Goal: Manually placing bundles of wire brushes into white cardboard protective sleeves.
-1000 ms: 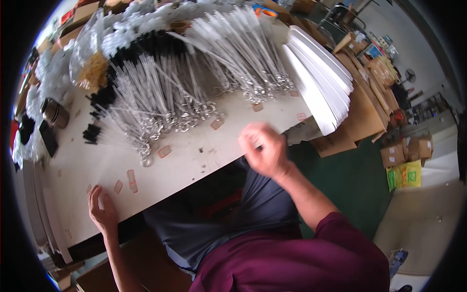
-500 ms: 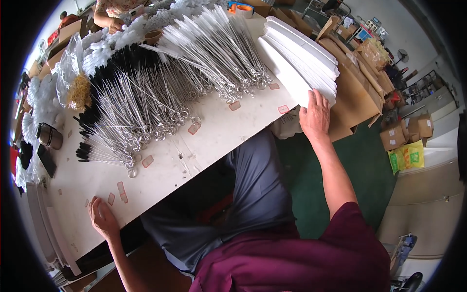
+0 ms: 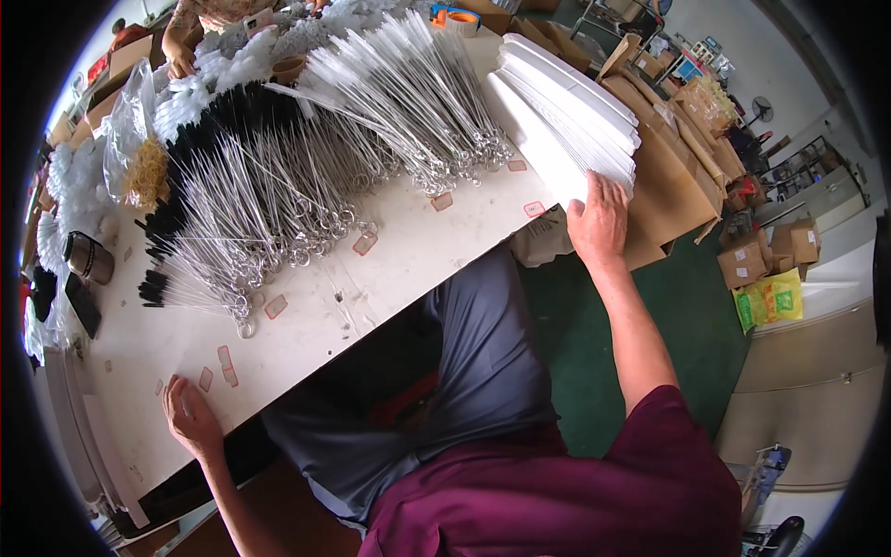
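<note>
My left hand [image 3: 192, 420] rests on the white tabletop near its front left edge, fingers loosely bent and thumb apart, with nothing visible in it. My right hand [image 3: 601, 221] lies against the near end of a stack of white folded sheets [image 3: 568, 111] at the table's right. Its fingers reach onto the sheets' edge, with the thumb apart. Between the hands, farther back, lie many wire-handled brushes with looped ends: black-bristled brushes [image 3: 269, 200] on the left and white-bristled brushes [image 3: 413, 102] on the right.
A plastic bag holding yellow rubber bands [image 3: 147, 176] and a dark lidded cup [image 3: 88, 257] stand at the left. Behind the brushes lies fluffy white material [image 3: 181, 107], near another person's hand [image 3: 181, 63]. Tape rolls [image 3: 459, 20] sit at the back; a cardboard box [image 3: 673, 195] adjoins the right side.
The view has shifted slightly. At the back, the other person's hand has moved left. Both my hands keep their places on the table and the sheets.
</note>
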`<move>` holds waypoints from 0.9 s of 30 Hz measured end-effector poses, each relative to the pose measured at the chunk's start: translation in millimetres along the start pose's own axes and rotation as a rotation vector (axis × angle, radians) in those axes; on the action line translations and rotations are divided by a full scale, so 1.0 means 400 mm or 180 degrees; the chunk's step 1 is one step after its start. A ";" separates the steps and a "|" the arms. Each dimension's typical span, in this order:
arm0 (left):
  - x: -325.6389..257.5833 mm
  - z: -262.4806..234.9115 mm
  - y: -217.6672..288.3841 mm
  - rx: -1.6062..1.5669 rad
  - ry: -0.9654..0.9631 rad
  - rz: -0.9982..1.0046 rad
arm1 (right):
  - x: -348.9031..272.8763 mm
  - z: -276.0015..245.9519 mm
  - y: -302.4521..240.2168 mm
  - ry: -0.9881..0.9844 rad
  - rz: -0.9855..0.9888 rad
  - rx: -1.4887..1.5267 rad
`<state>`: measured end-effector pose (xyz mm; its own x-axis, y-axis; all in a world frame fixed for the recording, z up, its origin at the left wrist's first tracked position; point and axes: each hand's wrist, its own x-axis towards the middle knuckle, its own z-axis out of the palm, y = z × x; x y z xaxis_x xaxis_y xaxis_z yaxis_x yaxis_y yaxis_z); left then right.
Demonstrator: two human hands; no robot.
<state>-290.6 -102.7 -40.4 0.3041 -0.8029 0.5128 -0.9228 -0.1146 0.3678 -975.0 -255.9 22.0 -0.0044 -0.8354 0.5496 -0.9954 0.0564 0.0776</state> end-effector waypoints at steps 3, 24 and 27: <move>-0.001 0.000 0.007 -0.0033 0.0005 -0.0074 | -0.009 -0.013 -0.043 -0.0082 -0.0020 -0.0095; -0.005 0.007 -0.008 -0.0012 0.0000 -0.0102 | -0.013 -0.014 -0.020 -0.0054 -0.0037 -0.0147; -0.004 0.010 -0.007 -0.0038 0.0019 -0.0149 | -0.011 -0.018 -0.014 -0.0070 0.0011 -0.0173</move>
<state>-289.5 -103.4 -45.4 0.3484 -0.7933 0.4993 -0.9046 -0.1451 0.4007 -968.6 -248.5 25.0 -0.0105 -0.8470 0.5316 -0.9887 0.0883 0.1211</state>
